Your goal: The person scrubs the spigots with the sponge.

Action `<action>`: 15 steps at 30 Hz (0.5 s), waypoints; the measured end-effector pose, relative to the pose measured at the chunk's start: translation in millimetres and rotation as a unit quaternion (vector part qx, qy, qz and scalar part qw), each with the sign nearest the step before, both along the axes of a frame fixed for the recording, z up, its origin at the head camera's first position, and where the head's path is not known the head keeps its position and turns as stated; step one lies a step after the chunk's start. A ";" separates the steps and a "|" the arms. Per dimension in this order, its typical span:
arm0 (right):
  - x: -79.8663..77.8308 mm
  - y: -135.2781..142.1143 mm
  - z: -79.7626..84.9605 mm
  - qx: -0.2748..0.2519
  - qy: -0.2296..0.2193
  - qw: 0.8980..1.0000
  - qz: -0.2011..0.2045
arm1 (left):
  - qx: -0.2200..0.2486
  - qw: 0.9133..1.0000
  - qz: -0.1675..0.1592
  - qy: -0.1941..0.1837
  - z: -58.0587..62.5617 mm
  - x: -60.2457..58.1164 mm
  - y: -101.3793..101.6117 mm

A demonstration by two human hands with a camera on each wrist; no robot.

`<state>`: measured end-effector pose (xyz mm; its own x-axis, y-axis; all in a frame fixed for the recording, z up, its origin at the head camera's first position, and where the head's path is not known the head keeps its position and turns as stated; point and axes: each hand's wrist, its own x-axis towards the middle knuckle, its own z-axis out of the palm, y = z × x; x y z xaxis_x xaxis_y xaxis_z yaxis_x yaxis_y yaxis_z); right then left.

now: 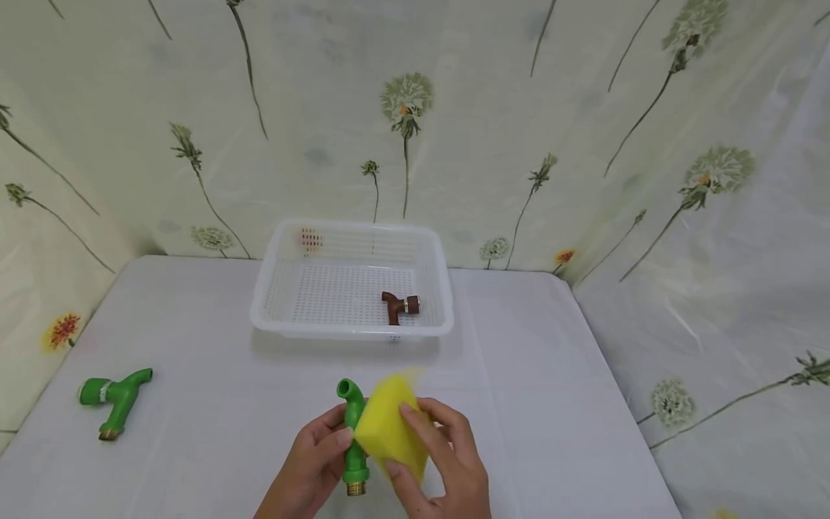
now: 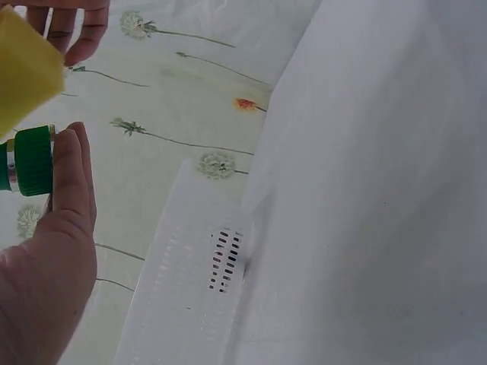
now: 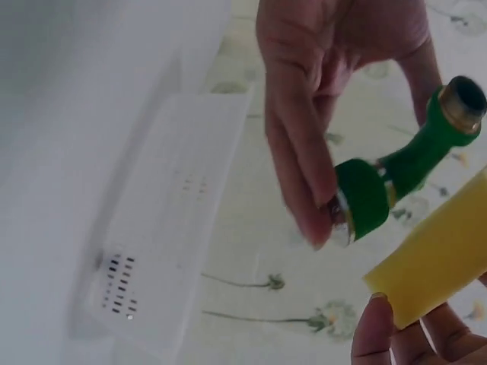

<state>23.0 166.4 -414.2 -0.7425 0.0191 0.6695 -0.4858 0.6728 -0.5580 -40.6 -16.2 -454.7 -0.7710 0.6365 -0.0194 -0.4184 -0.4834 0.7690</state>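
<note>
A green tap [image 1: 354, 432] with a brass threaded end is held in my left hand [image 1: 314, 455], its spout pointing up and away from me in the head view. My right hand [image 1: 450, 461] grips a yellow sponge [image 1: 394, 425] between thumb and fingers, right at the tap's side. In the right wrist view, fingers of the left hand [image 3: 300, 129] lie against the round knob of the green tap [image 3: 411, 163], and the sponge [image 3: 434, 258] is beside it. The left wrist view shows only the tap's ribbed green knob [image 2: 34, 161] at the left hand's fingers.
A white perforated basket [image 1: 353, 331] stands at the back of the white-covered table [image 1: 532, 404], with a brown tap [image 1: 397, 306] inside. Another green tap [image 1: 117, 400] lies on the table at the left. Flower-patterned sheeting [image 1: 311, 144] surrounds the table.
</note>
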 end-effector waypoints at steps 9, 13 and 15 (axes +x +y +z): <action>-6.4 -2.3 -5.8 0.024 0.016 0.999 0.016 | -0.001 1.000 -0.023 -0.001 -1.1 1.6 0.3; -11.4 6.6 -14.6 0.021 -0.008 1.000 -0.011 | 0.022 0.999 -0.024 0.012 -0.1 1.6 -0.6; -12.8 10.7 -18.7 0.015 -0.026 0.999 -0.025 | 0.029 0.999 -0.026 0.016 0.9 1.2 -0.9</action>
<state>10.2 177.1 -432.9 -0.7755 0.0377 0.6302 -0.4219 0.7116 -0.5618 -39.5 -17.0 -453.8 -0.7365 0.6751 0.0422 -0.4204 -0.5057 0.7533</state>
